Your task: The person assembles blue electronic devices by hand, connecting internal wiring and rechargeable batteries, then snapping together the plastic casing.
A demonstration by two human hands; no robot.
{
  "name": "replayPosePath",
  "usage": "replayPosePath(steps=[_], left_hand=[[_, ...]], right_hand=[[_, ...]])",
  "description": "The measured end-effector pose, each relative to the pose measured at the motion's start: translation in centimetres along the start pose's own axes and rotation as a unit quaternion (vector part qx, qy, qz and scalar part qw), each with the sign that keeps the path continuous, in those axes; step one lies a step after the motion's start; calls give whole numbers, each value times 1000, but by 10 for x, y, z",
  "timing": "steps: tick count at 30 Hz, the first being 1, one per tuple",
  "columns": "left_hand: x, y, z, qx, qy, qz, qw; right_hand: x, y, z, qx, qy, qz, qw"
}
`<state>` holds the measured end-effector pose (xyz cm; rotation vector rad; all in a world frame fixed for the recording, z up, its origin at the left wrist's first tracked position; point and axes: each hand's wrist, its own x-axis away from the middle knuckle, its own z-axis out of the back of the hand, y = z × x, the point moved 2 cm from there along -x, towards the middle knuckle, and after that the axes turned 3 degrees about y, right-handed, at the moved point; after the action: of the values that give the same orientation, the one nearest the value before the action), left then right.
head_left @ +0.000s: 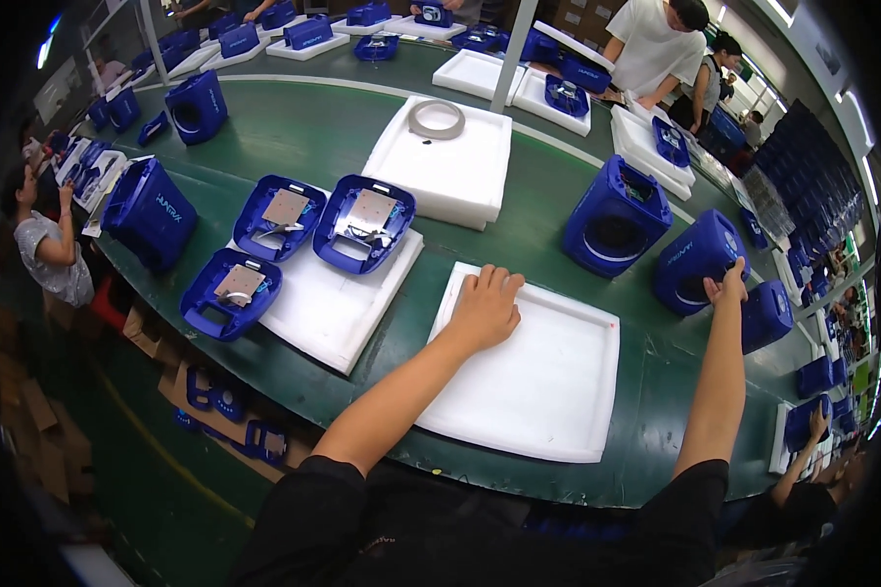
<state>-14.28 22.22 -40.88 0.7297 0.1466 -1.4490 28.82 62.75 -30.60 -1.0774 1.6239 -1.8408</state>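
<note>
A white foam tray [538, 391] with a raised rim lies in front of me on the green table. My left hand [489, 308] curls its fingers over the far left rim of this tray. To the right, my right hand [726, 287] grips the near right edge of a blue plastic housing [693, 264] with a round opening in its front; some of the fingers are hidden against it. A second blue housing [617, 220], open at the top, stands just left of that one. Another blue housing [767, 318] is close beside my right wrist.
Left of the tray, blue casing halves [367, 223] with circuit parts rest on a foam slab [333, 313]. Beyond, a tape roll [437, 119] sits on stacked foam [440, 166]. A metal post [514, 59] rises behind. Co-workers [656, 44] work around the table.
</note>
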Motion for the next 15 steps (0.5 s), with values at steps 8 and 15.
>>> replayPosePath(steps=[8,15], left_hand=[[-9,10,1,43,9,9,999],[-7,4,0,39,22,19,999]], right_hand=[[2,-2,37,-37,225,78,971],[77,-20,11,91,197,589,778]])
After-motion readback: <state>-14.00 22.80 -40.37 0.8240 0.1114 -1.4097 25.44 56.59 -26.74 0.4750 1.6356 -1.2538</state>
